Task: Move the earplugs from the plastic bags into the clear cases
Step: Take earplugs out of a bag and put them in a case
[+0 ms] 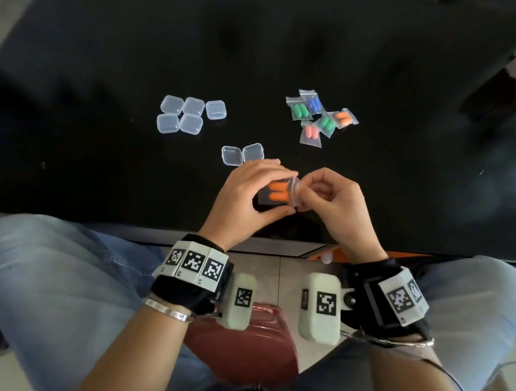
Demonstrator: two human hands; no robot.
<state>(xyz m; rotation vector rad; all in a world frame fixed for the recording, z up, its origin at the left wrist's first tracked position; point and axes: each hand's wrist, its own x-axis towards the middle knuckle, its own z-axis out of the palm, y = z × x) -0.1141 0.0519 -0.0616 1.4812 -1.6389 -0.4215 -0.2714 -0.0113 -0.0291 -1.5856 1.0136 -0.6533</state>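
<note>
A small plastic bag (276,192) with two orange earplugs is held near the table's front edge between both hands. My left hand (244,201) wraps around its body. My right hand (328,198) pinches its right end with thumb and fingertips. Just beyond my hands, a clear case (242,154) lies open on the black table, both halves showing nothing inside. Several shut clear cases (190,114) sit in a cluster at the back left. A pile of several bags with green, blue, pink and orange earplugs (318,115) lies at the back right.
The black glossy table (90,147) spreads wide around the items. A dark object (497,93) rests at the right edge. My jeans-clad knees (54,275) and a dark red stool (248,346) lie below the table's front edge.
</note>
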